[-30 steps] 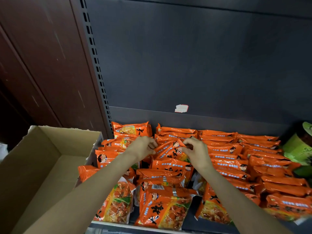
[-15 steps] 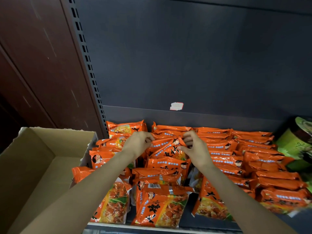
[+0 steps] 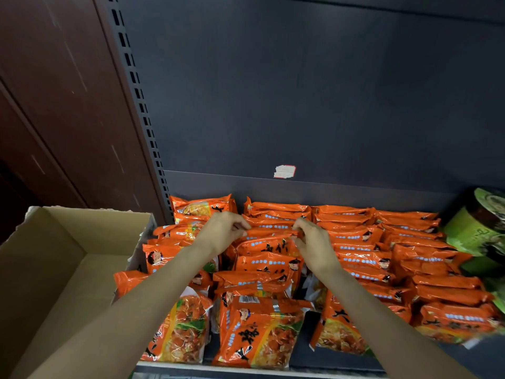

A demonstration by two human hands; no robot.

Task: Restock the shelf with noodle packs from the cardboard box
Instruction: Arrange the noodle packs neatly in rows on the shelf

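Note:
Several orange noodle packs [image 3: 355,242] fill the dark shelf [image 3: 303,351] in rows. Both my hands reach over them to one orange pack [image 3: 269,236] standing in the middle row. My left hand [image 3: 221,232] pinches its upper left edge. My right hand [image 3: 311,240] pinches its upper right edge. The open cardboard box [image 3: 54,269] stands to the left of the shelf; the part of its inside that shows holds no packs.
Green round tubs [image 3: 483,228] sit at the shelf's right end. A slotted metal upright [image 3: 142,110] and a dark red panel [image 3: 60,91] rise on the left. The grey back panel bears a torn sticker [image 3: 284,171].
My two hands have drawn slightly further back on the shelf with the pack, setting it more upright in its row. The view has shifted a little.

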